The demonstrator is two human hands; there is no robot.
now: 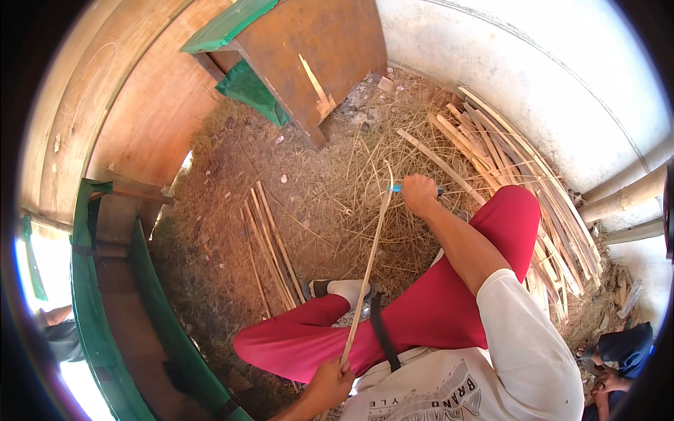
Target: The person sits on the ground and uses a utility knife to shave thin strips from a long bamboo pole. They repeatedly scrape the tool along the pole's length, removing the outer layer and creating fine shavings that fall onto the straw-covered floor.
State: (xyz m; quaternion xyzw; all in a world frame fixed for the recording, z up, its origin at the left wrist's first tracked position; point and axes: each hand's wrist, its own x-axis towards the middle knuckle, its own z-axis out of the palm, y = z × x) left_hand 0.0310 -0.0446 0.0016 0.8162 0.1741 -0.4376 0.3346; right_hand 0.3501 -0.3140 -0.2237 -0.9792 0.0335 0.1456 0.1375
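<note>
My left hand (330,382) is closed round the lower end of a long, thin bamboo strip (371,259). The strip slants up and away across my red trousers, and its far end curls over. My right hand (420,194) grips a knife (397,188), of which a blue part shows on the left of the fist and a dark end on the right. The blue part meets the strip near its far end. Curly shavings (372,203) lie on the ground beneath. My fingers hide most of the knife's handle.
Several split bamboo strips (505,154) are piled along the white wall at right. A few more strips (270,238) lie on the dirt left of my leg. A brown wooden cabinet (316,42) stands ahead, a green-edged trough (116,302) at left. Another person (621,358) sits at lower right.
</note>
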